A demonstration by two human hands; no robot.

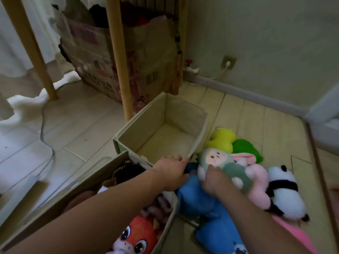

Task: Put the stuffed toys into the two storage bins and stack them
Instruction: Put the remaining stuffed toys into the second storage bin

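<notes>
Two bins, far one [199,132] empty. My left hand [171,173] lies flat at its near corner; my right hand [213,180] closes on the green doll [222,165], just right of it.

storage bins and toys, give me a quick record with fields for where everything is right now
far bin: open, empty, on the floor
near bin: holds toys, orange plush on top
left hand: on the far bin's near corner
right hand: gripping the green doll
loose toys on floor: blue plush, pink plush, panda, yellow plush, green plush
stacking: not yet done
</notes>
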